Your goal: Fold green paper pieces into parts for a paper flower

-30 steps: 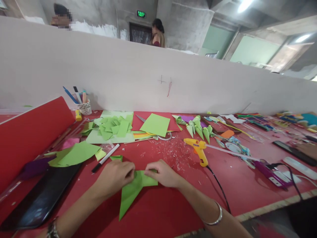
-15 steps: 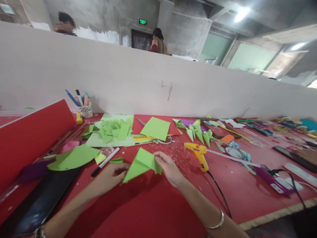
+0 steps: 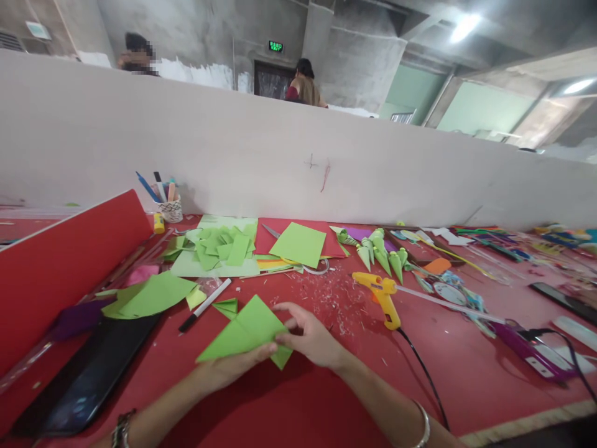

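A folded sheet of bright green paper [image 3: 245, 331] is held just over the red table, its peak pointing away from me and a lower corner pointing down. My left hand [image 3: 233, 367] is closed on the lower edge, thumb along the front and the other fingers hidden by the paper. At the right edge, my right hand [image 3: 310, 336] grips the paper between thumb and bent fingers. Behind it lies a small folded green piece [image 3: 227, 308], beside a white marker with a black cap [image 3: 205, 305].
A yellow hot glue gun [image 3: 380, 295] with a black cord lies to the right, near a purple power strip [image 3: 536, 354]. Cut green strips [image 3: 221, 246], a green square [image 3: 298, 244] and small green cones [image 3: 380, 252] lie farther back. A black phone [image 3: 88, 373] is at left.
My left hand has moved right, from the paper's left corner to its lower edge. The paper has turned and come slightly nearer, uncovering more of the small folded piece.
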The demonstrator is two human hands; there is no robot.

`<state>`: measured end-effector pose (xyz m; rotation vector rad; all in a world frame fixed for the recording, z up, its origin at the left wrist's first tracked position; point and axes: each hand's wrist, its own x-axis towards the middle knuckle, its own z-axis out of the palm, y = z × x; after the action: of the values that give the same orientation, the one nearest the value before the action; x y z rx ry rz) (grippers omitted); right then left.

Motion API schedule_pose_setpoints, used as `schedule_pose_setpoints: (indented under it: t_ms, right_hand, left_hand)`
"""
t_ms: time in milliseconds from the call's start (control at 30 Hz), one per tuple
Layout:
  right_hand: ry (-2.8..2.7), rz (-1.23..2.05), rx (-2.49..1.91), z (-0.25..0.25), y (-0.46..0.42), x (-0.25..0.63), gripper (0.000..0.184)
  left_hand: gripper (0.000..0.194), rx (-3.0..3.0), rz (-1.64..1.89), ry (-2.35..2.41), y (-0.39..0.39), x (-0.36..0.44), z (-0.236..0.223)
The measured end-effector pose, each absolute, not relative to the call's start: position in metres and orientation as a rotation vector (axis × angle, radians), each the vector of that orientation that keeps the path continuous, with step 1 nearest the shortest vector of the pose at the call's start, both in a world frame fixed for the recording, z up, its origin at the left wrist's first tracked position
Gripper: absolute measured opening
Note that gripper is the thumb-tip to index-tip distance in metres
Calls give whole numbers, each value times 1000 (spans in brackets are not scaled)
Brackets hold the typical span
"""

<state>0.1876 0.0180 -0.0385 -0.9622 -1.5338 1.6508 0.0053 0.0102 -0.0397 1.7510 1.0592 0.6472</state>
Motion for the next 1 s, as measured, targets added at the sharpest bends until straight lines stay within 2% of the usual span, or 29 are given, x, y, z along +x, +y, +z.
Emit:
schedule_pose_setpoints:
  t_ms: [133,267,467,633,867,933,1000]
  right_hand:
    - [-1588,1763,-923,-40,15,186,37]
    - [-1632,1934,-989,-46,14,188,40]
    - [-1667,1881,-1005,-51,17,192,42]
    - [-1639,1855,-941,-47,22,194,43]
    - [-1535,1813,-944,-47,24,197,43]
    - [-1483,1784,-956,-48,24,196,42]
    - [-1473,1760,-949,-48,24,196,42]
  left_hand:
    - [26,1805,672,1234,14,10,-47]
    - [24,1818,731,1179,15,12,-45]
    - [26,1705,766,1165,18,9,-38]
    - [46,1669,717,1321,31,-13,-33]
    - [37,1408,1274,1181,54,-42,-27]
    - [36,1340,1305,1142,53,-42,-26]
    - [38,1421,1169,1039,47,-38,-24]
